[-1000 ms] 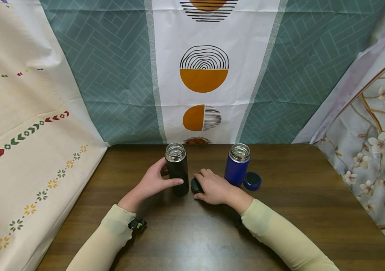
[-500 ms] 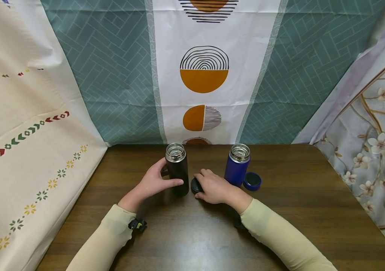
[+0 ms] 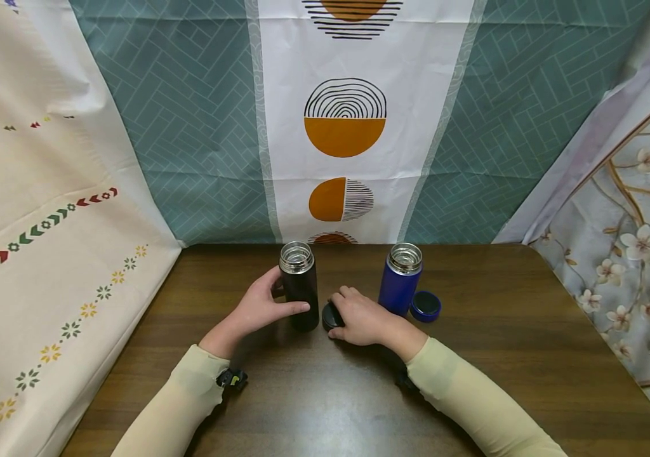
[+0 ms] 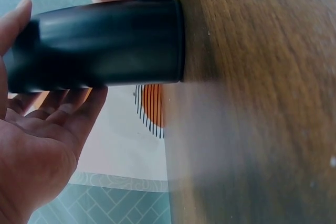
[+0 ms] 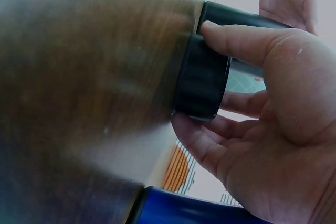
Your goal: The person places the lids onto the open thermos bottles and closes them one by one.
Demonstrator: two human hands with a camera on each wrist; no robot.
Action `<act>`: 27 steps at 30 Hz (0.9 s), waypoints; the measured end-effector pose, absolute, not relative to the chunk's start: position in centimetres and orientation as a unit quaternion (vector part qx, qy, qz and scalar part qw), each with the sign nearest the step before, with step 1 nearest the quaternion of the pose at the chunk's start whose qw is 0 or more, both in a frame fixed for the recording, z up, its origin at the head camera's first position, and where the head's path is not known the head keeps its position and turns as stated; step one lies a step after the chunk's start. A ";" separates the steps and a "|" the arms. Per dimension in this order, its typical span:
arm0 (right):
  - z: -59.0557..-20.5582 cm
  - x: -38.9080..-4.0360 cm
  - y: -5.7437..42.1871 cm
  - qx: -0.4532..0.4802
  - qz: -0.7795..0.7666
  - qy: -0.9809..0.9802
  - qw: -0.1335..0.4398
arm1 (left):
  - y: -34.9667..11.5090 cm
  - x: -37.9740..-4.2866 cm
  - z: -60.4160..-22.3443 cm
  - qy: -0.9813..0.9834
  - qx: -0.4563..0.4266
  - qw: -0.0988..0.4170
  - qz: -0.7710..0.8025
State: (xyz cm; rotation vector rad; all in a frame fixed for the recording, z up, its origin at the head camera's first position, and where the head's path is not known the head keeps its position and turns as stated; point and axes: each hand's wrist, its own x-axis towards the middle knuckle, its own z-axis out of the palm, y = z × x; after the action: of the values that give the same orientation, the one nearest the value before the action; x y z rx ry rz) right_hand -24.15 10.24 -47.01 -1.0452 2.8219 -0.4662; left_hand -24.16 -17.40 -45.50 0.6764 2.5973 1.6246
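Pinching the black lid (image 3: pixel 332 315) with your right hand (image 3: pixel 360 319), left hand (image 3: pixel 265 306) round the upright black bottle (image 3: pixel 299 289) | lid's on the table (image 3: pixel 325 393), just beside that bottle | imo even finger pressure and a steady bottle help you | blue bottle (image 3: pixel 398 291) stands farther right

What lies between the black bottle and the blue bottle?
The black lid and the right hand's grip on it, as the head view shows.
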 end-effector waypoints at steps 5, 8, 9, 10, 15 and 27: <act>-47.0 -24.0 10.4 -0.345 -0.158 0.924 0.046 | -17.4 -24.1 -45.4 0.833 0.211 -0.004 0.511; -47.0 -23.8 10.5 -0.344 -0.163 0.923 0.046 | -17.3 -24.1 -45.4 0.835 0.209 -0.005 0.510; -46.9 -23.7 10.5 -0.344 -0.166 0.923 0.046 | -17.3 -24.1 -45.4 0.835 0.209 -0.006 0.509; -46.9 -23.7 10.5 -0.343 -0.166 0.923 0.046 | -17.3 -24.1 -45.4 0.835 0.208 -0.006 0.509; -46.7 -23.3 10.6 -0.346 -0.163 0.923 0.042 | -17.3 -23.9 -45.4 0.836 0.211 -0.009 0.506; -46.0 -21.9 11.1 -0.359 -0.159 0.919 0.030 | -16.8 -23.1 -45.5 0.838 0.214 -0.005 0.502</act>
State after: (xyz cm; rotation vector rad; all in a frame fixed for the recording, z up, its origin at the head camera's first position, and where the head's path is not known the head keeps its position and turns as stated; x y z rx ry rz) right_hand -21.87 11.15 -46.00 -1.1054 2.8340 -0.4915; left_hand -23.09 -16.81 -45.47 0.6750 2.6418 1.5807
